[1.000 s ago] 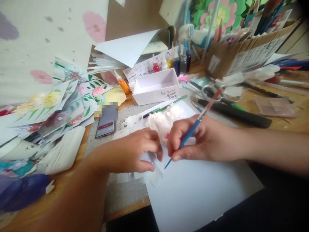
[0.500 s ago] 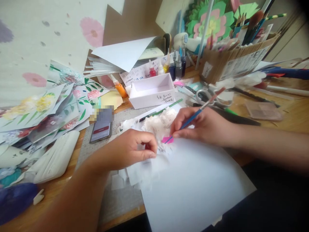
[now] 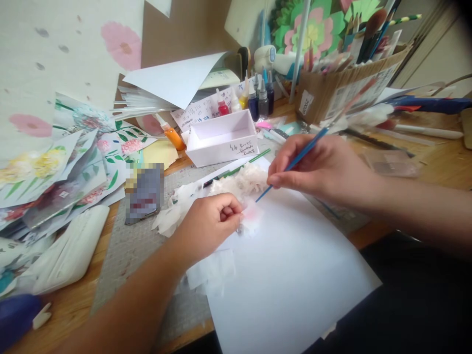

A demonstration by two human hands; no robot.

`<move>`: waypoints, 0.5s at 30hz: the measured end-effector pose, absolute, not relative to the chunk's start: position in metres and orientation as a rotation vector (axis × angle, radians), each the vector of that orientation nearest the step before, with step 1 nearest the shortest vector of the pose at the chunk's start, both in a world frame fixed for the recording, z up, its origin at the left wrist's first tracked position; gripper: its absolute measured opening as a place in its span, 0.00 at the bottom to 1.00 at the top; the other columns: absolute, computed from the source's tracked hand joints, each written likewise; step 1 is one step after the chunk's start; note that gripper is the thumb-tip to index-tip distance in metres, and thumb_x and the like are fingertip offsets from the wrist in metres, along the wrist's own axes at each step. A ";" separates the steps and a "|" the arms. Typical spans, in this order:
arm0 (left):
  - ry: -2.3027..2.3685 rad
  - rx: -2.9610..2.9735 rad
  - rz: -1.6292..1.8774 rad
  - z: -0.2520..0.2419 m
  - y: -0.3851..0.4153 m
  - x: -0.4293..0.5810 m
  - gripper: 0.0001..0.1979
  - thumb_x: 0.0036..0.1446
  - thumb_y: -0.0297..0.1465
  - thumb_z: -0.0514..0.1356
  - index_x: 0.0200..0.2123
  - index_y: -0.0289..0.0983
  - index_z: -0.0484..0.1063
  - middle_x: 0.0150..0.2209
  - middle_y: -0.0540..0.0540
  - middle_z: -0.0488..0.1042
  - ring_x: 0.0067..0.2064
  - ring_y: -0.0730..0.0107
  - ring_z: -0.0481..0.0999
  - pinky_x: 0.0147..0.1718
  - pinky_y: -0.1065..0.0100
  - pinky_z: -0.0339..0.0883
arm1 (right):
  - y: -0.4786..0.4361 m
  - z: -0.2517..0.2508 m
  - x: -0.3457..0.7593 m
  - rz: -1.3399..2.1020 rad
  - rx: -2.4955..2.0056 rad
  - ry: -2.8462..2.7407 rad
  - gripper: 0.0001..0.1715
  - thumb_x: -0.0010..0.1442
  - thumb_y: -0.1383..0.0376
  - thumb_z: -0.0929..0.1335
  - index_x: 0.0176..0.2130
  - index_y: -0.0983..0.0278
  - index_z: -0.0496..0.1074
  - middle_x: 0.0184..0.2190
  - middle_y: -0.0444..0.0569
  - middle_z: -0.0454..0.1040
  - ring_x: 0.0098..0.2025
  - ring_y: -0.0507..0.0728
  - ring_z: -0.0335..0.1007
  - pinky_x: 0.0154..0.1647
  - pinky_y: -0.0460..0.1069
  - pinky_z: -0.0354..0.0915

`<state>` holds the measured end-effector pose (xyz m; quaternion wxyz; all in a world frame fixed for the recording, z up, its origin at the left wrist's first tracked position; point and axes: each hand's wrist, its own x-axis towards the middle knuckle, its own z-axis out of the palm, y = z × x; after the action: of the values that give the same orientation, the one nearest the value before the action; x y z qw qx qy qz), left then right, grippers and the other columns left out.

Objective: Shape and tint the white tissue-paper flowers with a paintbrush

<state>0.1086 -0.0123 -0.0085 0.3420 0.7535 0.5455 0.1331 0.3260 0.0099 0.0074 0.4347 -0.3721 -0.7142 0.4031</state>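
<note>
My right hand [image 3: 320, 169] grips a paintbrush [image 3: 309, 146] by its blue handle. The bristle end points up and away, while the thin handle tip points down just above a small piece of thin white paper [image 3: 253, 219]. That piece has a pale pink patch in the middle, and my left hand [image 3: 210, 223] pinches its left edge with curled fingers. Beneath it lies a large white sheet of paper [image 3: 287, 280]. Crumpled white tissue pieces [image 3: 239, 179] are heaped behind my hands, and flat thin white squares [image 3: 214, 270] lie below my left wrist.
A white open box [image 3: 221, 147] stands behind the tissue heap, near an orange bottle [image 3: 172, 135] and several other small bottles. A phone [image 3: 144, 194] and painted flower sheets [image 3: 62, 172] lie left. A cardboard box [image 3: 346, 88] of brushes stands back right.
My right hand has lifted the brush slightly away to the right. A bright pink piece under the handle tip no longer shows; a white, pink-tinted piece is now at my left fingertips.
</note>
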 end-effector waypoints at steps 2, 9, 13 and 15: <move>1.423 1.943 0.343 -0.010 -0.012 0.109 0.04 0.52 0.32 0.57 0.28 0.38 0.68 0.23 0.54 0.67 0.24 0.76 0.65 0.22 0.74 0.58 | 0.006 0.009 0.323 0.970 -0.895 -1.828 0.10 0.48 0.67 0.72 0.25 0.64 0.65 0.25 0.46 0.73 0.28 0.54 0.71 0.28 0.47 0.67; 1.449 1.952 0.339 -0.010 -0.012 0.110 0.04 0.52 0.32 0.57 0.28 0.39 0.69 0.22 0.56 0.66 0.24 0.77 0.64 0.22 0.74 0.56 | 0.000 0.004 0.313 0.791 -0.846 -2.129 0.04 0.50 0.69 0.69 0.28 0.67 0.68 0.26 0.47 0.74 0.29 0.53 0.71 0.31 0.47 0.66; 1.422 1.961 0.339 -0.009 -0.014 0.111 0.05 0.52 0.33 0.58 0.27 0.39 0.69 0.21 0.56 0.65 0.23 0.78 0.63 0.21 0.75 0.55 | 0.002 0.001 0.311 0.726 -0.849 -2.192 0.03 0.50 0.70 0.69 0.28 0.68 0.69 0.25 0.46 0.74 0.28 0.52 0.71 0.30 0.46 0.65; 1.403 1.950 0.337 -0.009 -0.014 0.112 0.06 0.53 0.34 0.57 0.26 0.38 0.68 0.21 0.56 0.66 0.24 0.77 0.63 0.21 0.75 0.55 | 0.004 0.000 0.310 0.718 -0.841 -2.222 0.02 0.50 0.71 0.69 0.28 0.68 0.70 0.25 0.46 0.74 0.28 0.52 0.70 0.29 0.46 0.64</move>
<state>0.1122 -0.0138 -0.0092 0.3503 0.7530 0.5416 0.1302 0.3104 0.0036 -0.0005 0.3238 -0.3206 -0.8471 0.2735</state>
